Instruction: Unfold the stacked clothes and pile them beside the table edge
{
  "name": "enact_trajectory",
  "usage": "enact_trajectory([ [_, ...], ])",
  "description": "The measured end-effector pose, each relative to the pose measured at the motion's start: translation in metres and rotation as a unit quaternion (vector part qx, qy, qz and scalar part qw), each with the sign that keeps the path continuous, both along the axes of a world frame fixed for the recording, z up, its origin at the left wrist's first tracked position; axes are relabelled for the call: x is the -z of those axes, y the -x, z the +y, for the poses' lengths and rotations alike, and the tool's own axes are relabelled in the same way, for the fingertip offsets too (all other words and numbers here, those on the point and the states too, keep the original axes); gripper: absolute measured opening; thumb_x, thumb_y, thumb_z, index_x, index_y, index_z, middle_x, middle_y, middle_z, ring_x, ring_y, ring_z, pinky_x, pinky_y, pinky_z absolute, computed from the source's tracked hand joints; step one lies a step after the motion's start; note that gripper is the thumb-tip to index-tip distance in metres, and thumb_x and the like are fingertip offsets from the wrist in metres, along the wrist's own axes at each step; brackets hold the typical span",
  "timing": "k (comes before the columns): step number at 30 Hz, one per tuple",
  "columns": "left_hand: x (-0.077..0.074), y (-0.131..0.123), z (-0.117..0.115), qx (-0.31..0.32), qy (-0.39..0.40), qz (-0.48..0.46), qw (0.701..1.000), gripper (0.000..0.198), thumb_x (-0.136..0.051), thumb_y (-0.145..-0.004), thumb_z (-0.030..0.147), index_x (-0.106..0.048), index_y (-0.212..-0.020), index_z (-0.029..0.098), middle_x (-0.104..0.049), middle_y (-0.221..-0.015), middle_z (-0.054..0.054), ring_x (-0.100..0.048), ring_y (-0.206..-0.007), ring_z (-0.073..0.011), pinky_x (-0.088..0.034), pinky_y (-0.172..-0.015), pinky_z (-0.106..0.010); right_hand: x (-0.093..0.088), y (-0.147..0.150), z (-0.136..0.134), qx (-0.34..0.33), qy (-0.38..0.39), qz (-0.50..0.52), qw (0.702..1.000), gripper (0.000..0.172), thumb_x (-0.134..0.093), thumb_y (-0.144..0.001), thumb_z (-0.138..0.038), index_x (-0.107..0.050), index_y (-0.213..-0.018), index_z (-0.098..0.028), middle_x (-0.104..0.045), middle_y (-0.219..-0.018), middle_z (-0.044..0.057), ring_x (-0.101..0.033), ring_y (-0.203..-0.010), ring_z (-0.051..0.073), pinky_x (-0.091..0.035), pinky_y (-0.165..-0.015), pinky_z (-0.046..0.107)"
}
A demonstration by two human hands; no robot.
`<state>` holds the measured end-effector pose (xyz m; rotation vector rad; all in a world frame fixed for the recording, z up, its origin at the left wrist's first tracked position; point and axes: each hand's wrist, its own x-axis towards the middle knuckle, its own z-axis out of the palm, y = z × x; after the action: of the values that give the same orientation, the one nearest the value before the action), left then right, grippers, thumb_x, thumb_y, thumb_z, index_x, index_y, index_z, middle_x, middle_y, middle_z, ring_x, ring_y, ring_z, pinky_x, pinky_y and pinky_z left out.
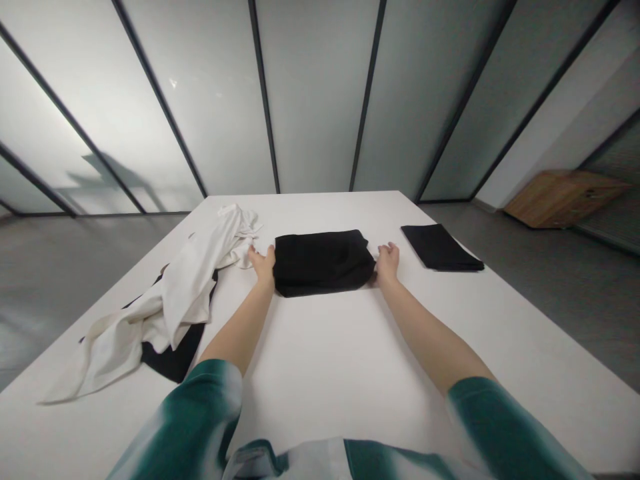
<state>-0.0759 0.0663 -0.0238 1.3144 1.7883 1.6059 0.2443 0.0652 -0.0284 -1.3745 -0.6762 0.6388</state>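
Note:
A folded black cloth (323, 261), perhaps a garment, lies as a wide rectangle on the white table (335, 360). Its right end is uneven, with a corner sticking out. My left hand (263, 263) is against the cloth's left edge, thumb and fingers apart. At the opposite end, my right hand (387, 263) has its fingers curled in at the protruding corner and appears to pinch it. The fingertips of that hand are partly hidden.
To the left, a crumpled white cloth (185, 287) lies over another black cloth (175, 353). A neatly folded black cloth (440, 248) rests near the right table edge. Frosted glass panels (315, 100) stand behind the table, and a wooden cabinet (560, 200) is at far right.

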Motion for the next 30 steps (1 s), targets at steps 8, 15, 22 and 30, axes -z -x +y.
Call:
enact_trajectory([
  [8, -0.015, -0.024, -0.022, 0.316, 0.023, 0.3, 0.9, 0.041, -0.058, -0.082, 0.052, -0.069, -0.102, 0.018, -0.071, -0.109, -0.01, -0.063, -0.108, -0.0271, -0.045, -0.102, -0.04, 0.005, 0.002, -0.011, -0.174, -0.078, -0.404, 0.895, 0.027, -0.046, -0.077, -0.021, -0.068, -0.093, -0.02, -0.07, -0.095, 0.009, -0.06, -0.095, 0.025, -0.046, -0.094, 0.041],
  [15, -0.034, -0.026, -0.03, 0.408, 0.133, 0.432, 0.793, 0.079, -0.076, -0.061, 0.058, -0.063, -0.128, 0.019, -0.051, -0.145, -0.016, -0.048, -0.131, -0.0364, -0.034, -0.111, -0.045, -0.003, 0.013, -0.02, -0.332, -0.008, -0.568, 0.753, 0.029, -0.056, -0.09, -0.041, -0.075, -0.097, -0.021, -0.07, -0.105, 0.009, -0.057, -0.104, 0.027, -0.043, -0.099, 0.044],
  [22, -0.04, -0.013, -0.013, 0.349, 0.1, 0.137, 0.922, 0.028, -0.066, -0.072, 0.043, -0.059, -0.054, 0.022, -0.057, -0.053, 0.0, -0.06, -0.063, -0.0208, -0.047, -0.063, -0.03, -0.016, 0.013, -0.031, -0.366, -0.013, -0.618, 0.696, 0.045, -0.068, -0.081, -0.05, -0.072, -0.115, -0.021, -0.066, -0.12, 0.013, -0.055, -0.113, 0.031, -0.042, -0.101, 0.045],
  [30, -0.067, -0.022, -0.018, 0.236, 0.04, -0.355, 0.904, 0.015, -0.065, -0.078, 0.025, -0.059, -0.067, 0.018, -0.06, -0.059, 0.002, -0.056, -0.052, -0.0117, -0.044, -0.051, -0.021, -0.019, 0.023, -0.018, -0.277, -0.046, -0.277, 0.919, 0.027, -0.051, -0.087, -0.047, -0.061, -0.087, -0.022, -0.065, -0.078, 0.004, -0.065, -0.074, 0.021, -0.051, -0.071, 0.035],
])
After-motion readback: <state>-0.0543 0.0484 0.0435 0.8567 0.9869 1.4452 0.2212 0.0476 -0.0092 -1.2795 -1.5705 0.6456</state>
